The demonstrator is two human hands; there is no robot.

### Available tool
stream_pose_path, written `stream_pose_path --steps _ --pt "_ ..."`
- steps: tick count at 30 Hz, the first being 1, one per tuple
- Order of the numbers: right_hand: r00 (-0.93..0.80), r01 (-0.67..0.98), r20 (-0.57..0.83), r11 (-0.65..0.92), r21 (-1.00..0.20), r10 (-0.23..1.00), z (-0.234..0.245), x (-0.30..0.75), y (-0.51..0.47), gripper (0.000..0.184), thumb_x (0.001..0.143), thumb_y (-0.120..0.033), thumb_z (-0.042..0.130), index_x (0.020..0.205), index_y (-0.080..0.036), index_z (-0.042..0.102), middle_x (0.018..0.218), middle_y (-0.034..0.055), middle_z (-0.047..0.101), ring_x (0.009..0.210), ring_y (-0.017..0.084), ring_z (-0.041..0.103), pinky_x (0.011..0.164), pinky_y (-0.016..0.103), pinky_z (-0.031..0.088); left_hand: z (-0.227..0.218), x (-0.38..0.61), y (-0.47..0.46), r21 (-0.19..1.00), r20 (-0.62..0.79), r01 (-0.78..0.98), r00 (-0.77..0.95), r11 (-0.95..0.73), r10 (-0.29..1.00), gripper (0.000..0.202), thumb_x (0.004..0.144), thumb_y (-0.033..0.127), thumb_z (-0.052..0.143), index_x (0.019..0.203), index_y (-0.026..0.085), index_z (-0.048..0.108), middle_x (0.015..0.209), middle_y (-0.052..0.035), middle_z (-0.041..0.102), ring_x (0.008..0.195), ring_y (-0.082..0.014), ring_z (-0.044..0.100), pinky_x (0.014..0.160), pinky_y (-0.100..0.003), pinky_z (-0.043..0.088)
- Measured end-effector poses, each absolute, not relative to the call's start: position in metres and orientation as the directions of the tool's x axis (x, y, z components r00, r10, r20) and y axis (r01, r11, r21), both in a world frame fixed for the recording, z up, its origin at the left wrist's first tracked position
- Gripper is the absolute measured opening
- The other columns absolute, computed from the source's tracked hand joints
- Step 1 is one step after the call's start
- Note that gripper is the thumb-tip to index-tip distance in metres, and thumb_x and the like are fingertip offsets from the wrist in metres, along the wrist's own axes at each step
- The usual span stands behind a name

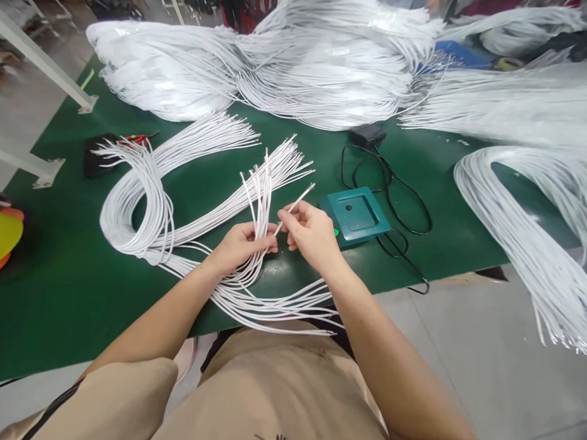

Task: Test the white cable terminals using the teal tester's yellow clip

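Note:
My left hand (242, 242) is closed around a bunch of thin white cables (258, 193) whose stripped ends stand up above my fingers. My right hand (311, 230) pinches a single white cable (297, 202), its tip pointing up and to the right. The cables trail down across the table edge onto my lap. Both hands hover over the green table (55, 282), just left of a small teal box (356, 216).
A looped bundle of white cables (145, 195) lies to the left. Large heaps of white cables (299, 66) fill the back of the table, and another bundle (538, 235) hangs off the right edge. A black cord (400, 204) runs from the teal box to an adapter (368, 134).

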State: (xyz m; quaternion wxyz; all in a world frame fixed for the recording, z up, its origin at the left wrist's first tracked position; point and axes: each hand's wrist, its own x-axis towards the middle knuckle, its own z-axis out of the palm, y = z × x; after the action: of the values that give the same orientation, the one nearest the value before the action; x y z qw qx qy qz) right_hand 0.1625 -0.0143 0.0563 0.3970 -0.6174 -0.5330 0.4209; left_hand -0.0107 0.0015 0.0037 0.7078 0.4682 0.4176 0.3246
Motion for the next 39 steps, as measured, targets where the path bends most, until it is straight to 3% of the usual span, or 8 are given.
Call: stream_pose_path --steps 3,8,12,18,22,26,33,39 --pt "-0.029 0.153 -0.168 -0.161 -0.975 0.985 0.045 0.157 -0.014 0.025 0.082 -0.040 0.058 0.068 -0.019 0.055 0.056 -0.0037 0.058 0.040 0.007 0.048 0.040 0.020 0.040 0.005 -0.011 0.003 0.943 -0.239 -0.127 0.382 0.306 0.893 0.033 0.076 0.037 0.074 0.098 0.014 0.067 0.088 -0.0054 0.072 0.079 -0.0150 0.067 0.078 -0.028 0.051" --pt "-0.182 0.152 -0.298 -0.273 -0.950 0.937 0.027 0.141 -0.030 0.030 0.077 -0.041 0.063 0.059 -0.019 0.052 0.051 -0.0046 0.054 0.037 0.007 0.045 0.037 0.020 0.038 0.009 -0.013 0.006 0.916 -0.182 -0.257 0.418 0.308 0.890 0.027 0.074 0.030 0.076 0.085 0.015 0.056 0.094 -0.0048 0.072 0.080 -0.0146 0.067 0.075 -0.028 0.052" --pt "-0.114 0.246 -0.326 -0.291 -0.924 0.938 0.026 0.143 -0.036 0.029 0.076 -0.044 0.064 0.062 -0.019 0.059 0.053 -0.0029 0.058 0.039 0.009 0.047 0.043 0.024 0.040 0.008 -0.014 0.006 0.913 -0.188 -0.263 0.409 0.313 0.893 0.032 0.069 0.022 0.079 0.079 0.015 0.050 0.084 -0.0016 0.069 0.078 -0.0127 0.066 0.072 -0.025 0.051" --pt "0.053 0.327 -0.072 -0.085 -0.941 0.996 0.039 0.154 -0.025 0.027 0.071 -0.041 0.071 0.087 -0.019 0.069 0.065 -0.0022 0.061 0.058 0.011 0.052 0.059 0.025 0.042 0.006 -0.014 0.006 0.972 -0.173 -0.099 0.321 0.215 0.931 0.039 0.064 0.026 0.082 0.081 0.016 0.048 0.077 0.0026 0.066 0.061 -0.0082 0.060 0.054 -0.019 0.042" --pt "0.010 0.168 -0.104 -0.105 -0.980 0.994 0.040 0.149 -0.012 0.022 0.068 -0.037 0.074 0.072 -0.017 0.067 0.064 -0.0014 0.060 0.059 0.011 0.051 0.059 0.026 0.042 0.009 -0.012 0.004 0.980 -0.177 -0.025 0.322 0.195 0.930 0.043 0.060 0.024 0.083 0.081 0.017 0.047 0.073 0.0037 0.065 0.064 -0.0110 0.064 0.061 -0.021 0.047" --pt "0.181 -0.070 -0.098 -0.087 -0.994 0.979 0.041 0.152 -0.005 0.028 0.077 -0.044 0.066 0.075 -0.017 0.069 0.062 -0.0024 0.057 0.054 0.008 0.046 0.057 0.024 0.041 0.013 -0.010 0.002 0.970 -0.211 -0.041 0.339 0.239 0.917 0.042 0.063 0.030 0.082 0.082 0.017 0.047 0.079 -0.0006 0.069 0.072 -0.0164 0.069 0.071 -0.030 0.052" --pt "0.116 0.153 -0.183 -0.200 -0.968 0.976 0.038 0.148 -0.016 0.031 0.064 -0.044 0.077 0.076 -0.017 0.069 0.066 -0.0005 0.063 0.061 0.012 0.053 0.059 0.026 0.043 0.009 -0.012 0.002 0.983 -0.157 0.139 0.283 0.122 0.946 0.039 0.059 0.033 0.083 0.081 0.017 0.055 0.075 0.0013 0.065 0.068 -0.0130 0.061 0.068 -0.027 0.048" --pt "0.055 -0.108 -0.240 -0.233 -0.966 0.969 0.038 0.146 -0.019 0.021 0.071 -0.035 0.071 0.071 -0.015 0.070 0.061 -0.0009 0.061 0.054 0.008 0.045 0.056 0.025 0.037 0.010 -0.011 0.000 0.981 -0.178 0.129 0.309 0.145 0.934 0.038 0.063 0.035 0.081 0.083 0.016 0.056 0.080 -0.0006 0.067 0.070 -0.0132 0.062 0.070 -0.027 0.048"
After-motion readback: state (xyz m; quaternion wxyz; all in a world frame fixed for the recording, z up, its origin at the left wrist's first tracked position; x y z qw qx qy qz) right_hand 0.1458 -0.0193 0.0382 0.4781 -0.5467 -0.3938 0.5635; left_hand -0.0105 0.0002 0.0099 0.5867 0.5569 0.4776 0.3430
